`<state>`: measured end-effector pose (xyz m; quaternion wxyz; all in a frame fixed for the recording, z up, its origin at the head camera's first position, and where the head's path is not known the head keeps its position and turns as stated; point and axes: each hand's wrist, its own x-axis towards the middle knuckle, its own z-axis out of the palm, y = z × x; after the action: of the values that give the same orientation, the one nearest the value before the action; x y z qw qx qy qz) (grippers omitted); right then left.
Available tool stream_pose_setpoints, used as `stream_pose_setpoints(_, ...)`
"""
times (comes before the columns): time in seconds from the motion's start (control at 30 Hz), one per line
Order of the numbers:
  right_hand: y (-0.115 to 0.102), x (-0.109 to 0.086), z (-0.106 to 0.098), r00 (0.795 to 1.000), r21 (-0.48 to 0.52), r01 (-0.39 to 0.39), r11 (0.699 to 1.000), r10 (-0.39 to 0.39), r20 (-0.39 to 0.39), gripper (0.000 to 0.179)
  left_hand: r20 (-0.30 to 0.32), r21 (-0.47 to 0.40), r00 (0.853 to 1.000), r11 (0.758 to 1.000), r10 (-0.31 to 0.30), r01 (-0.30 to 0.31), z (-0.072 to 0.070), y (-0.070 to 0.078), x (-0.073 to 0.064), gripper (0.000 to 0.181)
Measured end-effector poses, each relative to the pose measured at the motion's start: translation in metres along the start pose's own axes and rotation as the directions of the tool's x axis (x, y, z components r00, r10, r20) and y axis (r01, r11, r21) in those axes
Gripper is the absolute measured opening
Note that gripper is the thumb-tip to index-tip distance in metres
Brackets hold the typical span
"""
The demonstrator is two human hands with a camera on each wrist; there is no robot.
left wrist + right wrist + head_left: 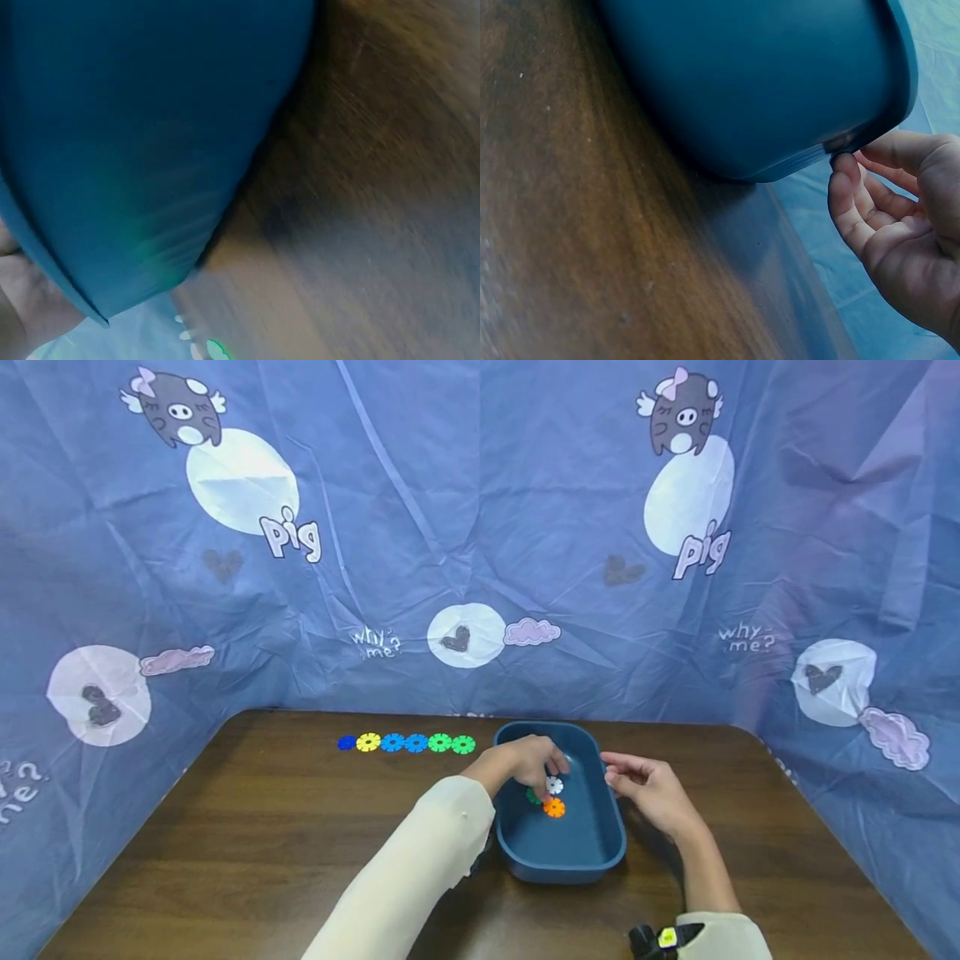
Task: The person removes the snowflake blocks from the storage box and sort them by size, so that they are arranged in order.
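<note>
Six snowflake discs lie in a row on the table (247, 827): a dark blue disc (347, 742), a yellow disc (368, 742), two lighter blue discs (392, 742) and two green discs (439, 742). One blue tub (592, 860) stands on the table. Inside it three more discs show (others may be hidden under the hand): a white disc (554, 786), an orange disc (554, 807) and a green disc in the tub (532, 796), partly covered. That makes nine discs in view. Two hands are at the tub, the left hand (525, 760) and the right hand (648, 789). The backdrop carries two pig cartoons (174, 406).
</note>
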<state>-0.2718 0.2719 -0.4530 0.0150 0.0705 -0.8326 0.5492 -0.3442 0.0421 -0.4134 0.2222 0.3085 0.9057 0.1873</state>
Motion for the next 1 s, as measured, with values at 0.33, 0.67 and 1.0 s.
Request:
stream_pose_setpoints(0.33, -0.001, -0.001, 0.001, 1.0, 0.001, -0.021, 1.0, 0.021, -0.001, 0.038, -0.101, -0.091, 0.993, 0.994, -0.063, 0.054, 0.01, -0.003, 0.011, 0.035)
stream_pose_setpoints(0.67, 0.001, -0.001, 0.0, 1.0, 0.015, 0.016, 1.0, -0.016, 0.004, 0.04, -0.163, -0.151, 0.982, 0.986, -0.093, 0.068, 0.019, -0.002, 0.013, 0.03)
stream_pose_setpoints(1.0, 0.001, 0.0, -0.001, 1.0, -0.001, 0.005, 1.0, -0.005, 0.005, 0.039, -0.183, -0.173, 0.981, 0.984, -0.064, 0.032, 0.021, -0.004, 0.017, 0.024)
